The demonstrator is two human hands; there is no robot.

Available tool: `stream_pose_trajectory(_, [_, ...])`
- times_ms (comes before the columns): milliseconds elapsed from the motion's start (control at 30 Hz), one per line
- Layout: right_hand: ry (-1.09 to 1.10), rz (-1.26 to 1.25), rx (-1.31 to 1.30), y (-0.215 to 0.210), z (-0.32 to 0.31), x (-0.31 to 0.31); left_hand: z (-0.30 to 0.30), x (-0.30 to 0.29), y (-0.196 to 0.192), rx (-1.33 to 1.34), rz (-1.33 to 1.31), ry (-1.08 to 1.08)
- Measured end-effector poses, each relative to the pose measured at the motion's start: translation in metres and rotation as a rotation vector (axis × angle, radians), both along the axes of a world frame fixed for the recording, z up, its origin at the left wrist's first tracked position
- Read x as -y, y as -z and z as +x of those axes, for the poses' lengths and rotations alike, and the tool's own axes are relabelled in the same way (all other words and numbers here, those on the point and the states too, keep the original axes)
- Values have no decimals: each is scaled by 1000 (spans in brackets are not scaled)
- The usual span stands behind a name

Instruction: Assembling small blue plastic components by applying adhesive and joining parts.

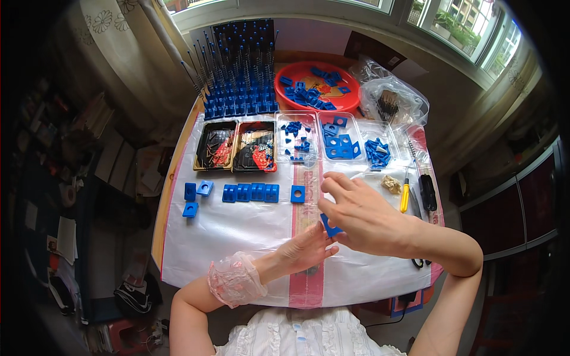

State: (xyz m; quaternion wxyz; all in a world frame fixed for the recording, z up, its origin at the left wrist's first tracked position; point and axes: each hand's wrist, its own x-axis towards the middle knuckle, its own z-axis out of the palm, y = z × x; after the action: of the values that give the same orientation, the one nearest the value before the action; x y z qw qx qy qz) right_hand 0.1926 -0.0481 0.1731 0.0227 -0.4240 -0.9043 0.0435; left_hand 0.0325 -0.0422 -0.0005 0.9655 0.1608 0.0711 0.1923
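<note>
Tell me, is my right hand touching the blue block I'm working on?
Touching. The head view shows the right hand with its fingers closed over the blue block, no gap between them; the left hand sits just under it.

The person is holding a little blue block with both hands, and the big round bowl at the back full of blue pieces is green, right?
Not quite. The head view shows the round bowl at the back is red, not green. The rest holds: it is full of blue pieces, and the left hand and right hand meet on a small blue block over the white table cover.
</note>
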Motion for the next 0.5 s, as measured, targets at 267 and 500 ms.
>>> stream_pose_trajectory(267, [-2,-26,-68,0,-3,-2,-1,-5,-2,57,43,-5])
stream_pose_trajectory(500, [98,-158,-276,3,6,2,-4,-9,-3,90,70,20])
